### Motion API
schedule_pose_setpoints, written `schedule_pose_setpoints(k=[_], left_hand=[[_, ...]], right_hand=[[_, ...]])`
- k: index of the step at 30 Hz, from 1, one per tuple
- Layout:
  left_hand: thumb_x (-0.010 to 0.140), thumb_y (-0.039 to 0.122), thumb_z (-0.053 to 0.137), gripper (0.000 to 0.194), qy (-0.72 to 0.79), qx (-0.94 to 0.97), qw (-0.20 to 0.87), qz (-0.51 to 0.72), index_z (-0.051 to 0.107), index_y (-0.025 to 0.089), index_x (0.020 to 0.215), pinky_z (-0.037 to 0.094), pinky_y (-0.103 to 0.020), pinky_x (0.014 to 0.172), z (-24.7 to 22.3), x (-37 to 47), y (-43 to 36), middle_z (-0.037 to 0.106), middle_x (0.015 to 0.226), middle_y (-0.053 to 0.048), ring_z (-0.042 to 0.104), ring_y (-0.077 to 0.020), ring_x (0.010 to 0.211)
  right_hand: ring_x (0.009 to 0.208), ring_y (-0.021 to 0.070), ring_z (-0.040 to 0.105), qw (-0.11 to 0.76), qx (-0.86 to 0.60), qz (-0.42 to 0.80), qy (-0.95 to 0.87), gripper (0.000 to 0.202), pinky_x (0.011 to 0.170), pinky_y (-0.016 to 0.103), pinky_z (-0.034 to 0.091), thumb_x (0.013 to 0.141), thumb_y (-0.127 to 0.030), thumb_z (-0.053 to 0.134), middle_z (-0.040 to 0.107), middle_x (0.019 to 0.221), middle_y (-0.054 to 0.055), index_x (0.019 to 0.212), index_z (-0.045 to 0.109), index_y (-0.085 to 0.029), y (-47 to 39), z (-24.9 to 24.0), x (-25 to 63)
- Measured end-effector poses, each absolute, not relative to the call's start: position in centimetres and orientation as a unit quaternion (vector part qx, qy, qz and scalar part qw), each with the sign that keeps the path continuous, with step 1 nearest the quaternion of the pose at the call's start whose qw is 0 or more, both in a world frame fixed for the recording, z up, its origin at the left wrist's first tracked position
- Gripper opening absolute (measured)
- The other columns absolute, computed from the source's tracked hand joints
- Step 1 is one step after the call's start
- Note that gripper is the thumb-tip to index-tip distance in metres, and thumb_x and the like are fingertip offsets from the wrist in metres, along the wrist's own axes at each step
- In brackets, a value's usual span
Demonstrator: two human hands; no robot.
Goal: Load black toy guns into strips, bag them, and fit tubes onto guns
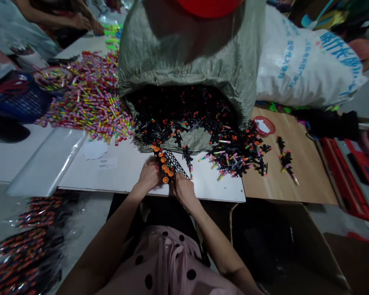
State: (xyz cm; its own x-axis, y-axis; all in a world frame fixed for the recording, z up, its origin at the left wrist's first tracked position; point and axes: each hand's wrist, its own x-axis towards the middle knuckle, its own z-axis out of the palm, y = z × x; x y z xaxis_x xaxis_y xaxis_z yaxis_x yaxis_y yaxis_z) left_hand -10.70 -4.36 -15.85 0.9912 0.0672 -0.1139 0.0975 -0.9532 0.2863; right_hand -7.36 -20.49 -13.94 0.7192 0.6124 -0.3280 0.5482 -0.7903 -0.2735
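In front of my body, a black toy piece with a row of orange discs (165, 167) lies between my hands at the table's front edge. My left hand (150, 174) is closed on its left side, the fingertips partly hidden. My right hand (184, 187) is closed at the lower right end, by a black lattice strip (176, 164); what its fingers pinch is hidden. A small black toy gun with a coloured tube (188, 159) lies just beyond my right hand. Behind it, a grey-green woven sack (184, 61) spills small black toy parts with orange tips.
Colourful small tubes (89, 98) are heaped at left, beside clear plastic bags (49, 164). Black toys with tubes (236, 155) are piled at right, near a red basket (263, 126). A white sack (307, 65) stands behind. An open carton (307, 246) sits below. Another person's hands (89, 24) are at upper left.
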Motion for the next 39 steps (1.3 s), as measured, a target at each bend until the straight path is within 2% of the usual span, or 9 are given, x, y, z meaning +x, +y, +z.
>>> schedule_pose_setpoints(k=[5,10,15,18,21,26,29,33,39], left_hand=[[0.078,0.021,0.054,0.017,0.017,0.990,0.115,-0.082,0.069,0.017,0.083,0.043,-0.035,0.081,-14.8,-10.6,-4.6,0.071,0.093,-0.011,0.061,-0.0265,0.095],[0.078,0.023,0.055,0.013,-0.021,0.989,0.113,-0.089,0.067,0.020,0.078,0.044,-0.034,0.079,-13.4,-11.1,-4.8,0.070,0.085,-0.008,0.061,-0.0247,0.091],[0.077,0.026,0.057,0.011,-0.020,0.990,0.094,-0.105,0.066,0.020,0.075,0.043,-0.033,0.075,-12.8,-11.1,-4.7,0.068,0.081,-0.008,0.060,-0.0253,0.090],[0.079,0.027,0.055,0.014,-0.021,0.991,0.075,-0.111,0.066,0.020,0.075,0.044,-0.033,0.074,-12.8,-10.9,-4.5,0.068,0.082,-0.008,0.060,-0.0252,0.091],[0.080,0.026,0.052,0.015,-0.019,0.991,0.062,-0.118,0.067,0.020,0.077,0.044,-0.032,0.075,-12.6,-10.7,-4.5,0.068,0.083,-0.007,0.060,-0.0242,0.092],[0.078,0.021,0.052,0.016,-0.026,0.990,0.055,-0.125,0.068,0.021,0.077,0.044,-0.031,0.074,-12.9,-10.7,-4.5,0.069,0.080,-0.007,0.061,-0.0232,0.088],[0.078,0.021,0.052,0.016,-0.022,0.991,0.057,-0.122,0.068,0.020,0.077,0.043,-0.032,0.076,-13.2,-10.7,-4.5,0.069,0.083,-0.008,0.060,-0.0246,0.091],[0.077,0.021,0.053,0.015,-0.013,0.989,0.073,-0.125,0.067,0.020,0.077,0.043,-0.032,0.075,-13.4,-10.7,-4.6,0.068,0.080,-0.007,0.060,-0.0242,0.090],[0.076,0.020,0.053,0.014,-0.006,0.988,0.092,-0.125,0.067,0.019,0.076,0.043,-0.033,0.077,-13.1,-10.6,-4.7,0.068,0.079,-0.009,0.060,-0.0253,0.090]], right_hand=[[0.086,0.0175,0.063,0.140,-0.884,0.254,-0.366,0.018,0.069,0.024,0.042,0.092,-0.029,0.049,0.066,0.095,0.007,0.101,0.060,-0.018,-21.6,-13.9,-6.5],[0.083,0.0179,0.064,0.135,-0.894,0.205,-0.375,0.021,0.068,0.025,0.043,0.093,-0.024,0.043,0.066,0.100,0.011,0.102,0.060,-0.016,-22.1,-14.3,-7.5],[0.086,0.0154,0.065,0.261,-0.872,0.258,-0.324,0.022,0.074,0.023,0.045,0.088,-0.023,0.054,0.069,0.095,0.005,0.108,0.060,-0.018,-23.6,-13.4,-4.6],[0.091,0.0207,0.064,0.225,-0.937,0.175,-0.201,0.039,0.076,0.028,0.045,0.085,-0.030,0.058,0.068,0.105,0.010,0.120,0.053,-0.016,-23.9,-13.1,-2.5],[0.087,0.0214,0.064,0.202,-0.950,0.173,-0.166,0.032,0.073,0.029,0.044,0.083,-0.025,0.057,0.068,0.098,0.010,0.113,0.056,-0.015,-23.6,-13.3,-2.3],[0.068,0.0152,0.061,0.413,-0.870,0.182,-0.200,0.027,0.066,0.025,0.046,0.082,-0.030,0.055,0.066,0.076,0.001,0.106,0.059,-0.018,-23.9,-14.6,-5.3],[0.070,0.0165,0.061,0.467,-0.835,0.194,-0.216,0.021,0.069,0.028,0.048,0.081,-0.035,0.058,0.066,0.076,0.001,0.093,0.062,-0.019,-24.3,-16.3,-7.4],[0.079,0.0180,0.062,0.456,-0.856,0.171,-0.173,0.022,0.077,0.032,0.049,0.084,-0.040,0.054,0.066,0.083,0.003,0.091,0.062,-0.021,-24.2,-18.2,-9.0],[0.082,0.0182,0.062,0.307,-0.899,0.177,-0.256,0.014,0.072,0.027,0.046,0.089,-0.029,0.051,0.066,0.089,0.005,0.090,0.062,-0.021,-23.3,-17.2,-10.1]])
